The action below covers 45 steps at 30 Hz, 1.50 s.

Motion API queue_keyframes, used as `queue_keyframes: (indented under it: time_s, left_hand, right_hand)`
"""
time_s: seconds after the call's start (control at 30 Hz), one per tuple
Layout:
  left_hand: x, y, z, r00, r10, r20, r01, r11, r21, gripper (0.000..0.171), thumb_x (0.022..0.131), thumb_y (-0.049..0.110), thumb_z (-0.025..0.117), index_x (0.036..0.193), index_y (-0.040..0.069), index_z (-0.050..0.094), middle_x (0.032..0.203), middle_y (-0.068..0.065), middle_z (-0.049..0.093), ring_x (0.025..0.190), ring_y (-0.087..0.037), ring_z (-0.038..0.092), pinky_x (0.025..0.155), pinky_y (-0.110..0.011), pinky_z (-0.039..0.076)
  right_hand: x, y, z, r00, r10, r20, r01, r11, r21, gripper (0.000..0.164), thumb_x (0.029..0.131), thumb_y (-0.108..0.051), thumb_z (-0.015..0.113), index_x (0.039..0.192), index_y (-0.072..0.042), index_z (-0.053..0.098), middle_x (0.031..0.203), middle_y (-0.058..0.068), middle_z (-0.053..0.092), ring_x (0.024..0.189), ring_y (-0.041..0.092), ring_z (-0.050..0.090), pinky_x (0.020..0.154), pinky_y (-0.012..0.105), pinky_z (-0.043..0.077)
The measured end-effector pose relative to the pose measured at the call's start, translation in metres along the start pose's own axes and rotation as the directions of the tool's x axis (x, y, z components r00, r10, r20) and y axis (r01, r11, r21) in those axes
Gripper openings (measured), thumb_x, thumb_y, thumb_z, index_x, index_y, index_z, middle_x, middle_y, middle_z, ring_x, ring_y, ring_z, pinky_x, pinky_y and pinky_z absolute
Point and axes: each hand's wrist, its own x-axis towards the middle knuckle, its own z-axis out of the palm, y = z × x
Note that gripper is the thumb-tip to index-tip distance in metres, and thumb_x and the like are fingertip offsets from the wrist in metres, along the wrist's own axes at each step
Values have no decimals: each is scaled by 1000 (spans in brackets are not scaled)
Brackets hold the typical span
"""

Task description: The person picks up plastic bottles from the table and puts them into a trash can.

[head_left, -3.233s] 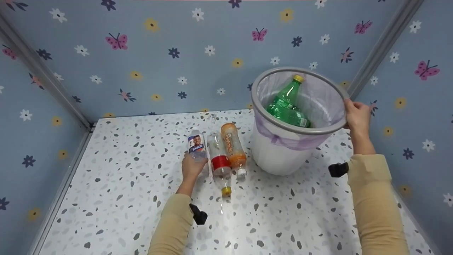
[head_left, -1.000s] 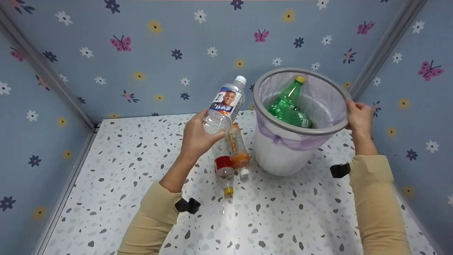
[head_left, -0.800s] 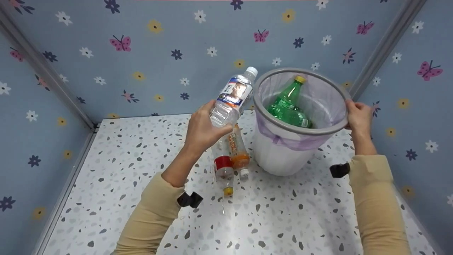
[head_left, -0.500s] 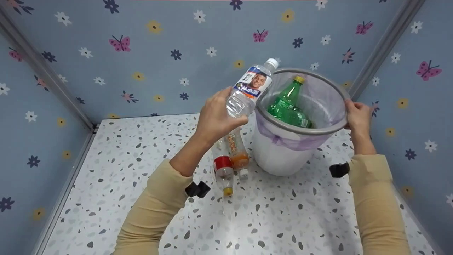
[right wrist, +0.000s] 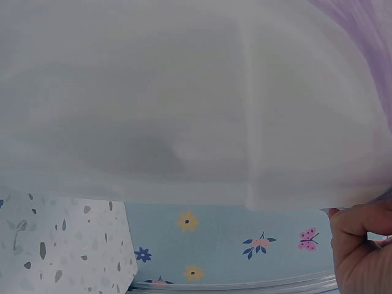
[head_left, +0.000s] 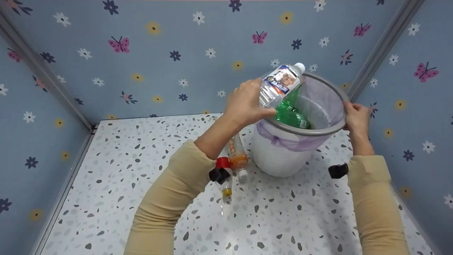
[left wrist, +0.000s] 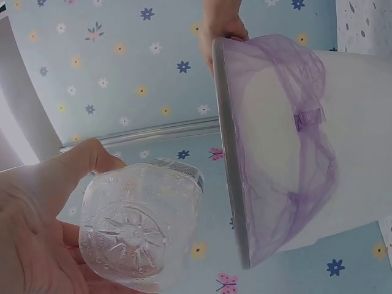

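My left hand (head_left: 247, 103) grips a clear plastic bottle (head_left: 279, 86) near its base, the white cap tilted up and to the right. The bottle is over the left rim of a white trash bin (head_left: 283, 159) that has a grey rim and a purple liner. In the left wrist view the bottle's ribbed base (left wrist: 131, 236) faces the camera. My right hand (head_left: 357, 118) holds the bin's rim on the right side. Green bottles (head_left: 292, 117) lie inside the bin, partly hidden by the clear bottle. The right wrist view shows mostly the bin's wall (right wrist: 153, 110).
On the speckled tabletop (head_left: 124, 159), left of the bin, lie a bottle with an orange label (head_left: 239, 157) and one with a red label (head_left: 223, 163), both partly covered by my left arm. Flowered blue panels (head_left: 198, 42) stand behind and at both sides.
My left hand has picked the clear bottle up from the tabletop and carried it up and right, to over the bin's rim. My right hand has stayed on the rim.
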Motion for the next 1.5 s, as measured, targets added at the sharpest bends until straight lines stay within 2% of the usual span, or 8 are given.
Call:
queue_keyframes:
  time_s: [0.23, 0.5, 0.63, 0.87, 1.07, 1.17, 1.3, 1.5]
  left_hand:
    - [15, 20, 6, 997, -10, 74, 4, 997, 79, 54, 67, 44, 69, 105, 10, 51, 92, 2, 51, 79, -11, 50, 63, -24, 43]
    - [26, 32, 19, 997, -2, 81, -12, 985, 171, 40, 68, 49, 65, 82, 15, 48, 76, 6, 47, 67, -8, 44, 55, -22, 36]
    - [30, 36, 26, 995, -20, 100, 3, 986, 169, 42, 70, 51, 64, 73, 16, 40, 67, 6, 37, 60, -8, 37, 52, -23, 29]
    - [37, 44, 38, 993, -49, 103, 31, 985, 168, 44, 70, 51, 62, 64, 17, 35, 61, 5, 29, 55, -8, 32, 49, -23, 29]
    - [42, 48, 48, 996, -35, 79, 24, 991, 128, 41, 71, 53, 61, 70, 17, 42, 64, 4, 32, 55, -8, 34, 48, -22, 30]
    - [43, 48, 53, 999, -12, 53, 8, 996, 87, 40, 73, 54, 61, 84, 17, 53, 70, 4, 37, 57, -9, 36, 48, -22, 30]
    - [44, 45, 59, 999, 0, 37, -2, 999, 42, 44, 74, 54, 60, 92, 15, 55, 78, 4, 45, 60, -9, 37, 49, -22, 31]
    - [43, 34, 62, 1000, 4, 17, -3, 999, -33, 38, 78, 50, 59, 84, 13, 50, 79, 3, 47, 64, -8, 40, 51, -20, 33]
  right_hand:
    - [1, 1, 2, 1000, -5, -12, 4, 999, -39, 42, 91, -36, 42, 110, 1, 49, 69, -2, 50, 46, 1, 48, 43, 17, 44]
    - [2, 1, 3, 1000, -14, -21, 13, 999, -47, 46, 91, -35, 42, 114, 4, 49, 66, -2, 50, 43, 1, 48, 41, 16, 43]
    - [2, 2, 3, 1000, -13, -23, 12, 999, -52, 43, 91, -36, 42, 112, 2, 49, 66, -3, 50, 43, 0, 48, 42, 16, 43]
    - [1, 3, 3, 1000, -6, -24, 5, 998, -59, 41, 92, -36, 41, 109, 0, 50, 65, -5, 50, 44, 0, 48, 43, 16, 43]
    - [1, 3, 1, 1000, 3, -6, -3, 1000, -29, 38, 91, -36, 42, 107, -2, 49, 66, -4, 50, 45, 1, 49, 44, 16, 44]
    - [1, 3, 1, 1000, 8, -4, -8, 1000, -10, 38, 91, -35, 43, 107, -2, 49, 65, -4, 50, 45, 1, 49, 43, 16, 44]
    - [0, 3, 1, 1000, 12, -2, -12, 1000, 20, 36, 91, -34, 44, 105, -1, 50, 63, -4, 50, 43, 2, 49, 41, 17, 43]
    - [1, 3, 2, 1000, -19, -9, 19, 1000, 8, 36, 91, -33, 44, 102, 0, 51, 61, -4, 50, 44, 1, 50, 42, 17, 43]
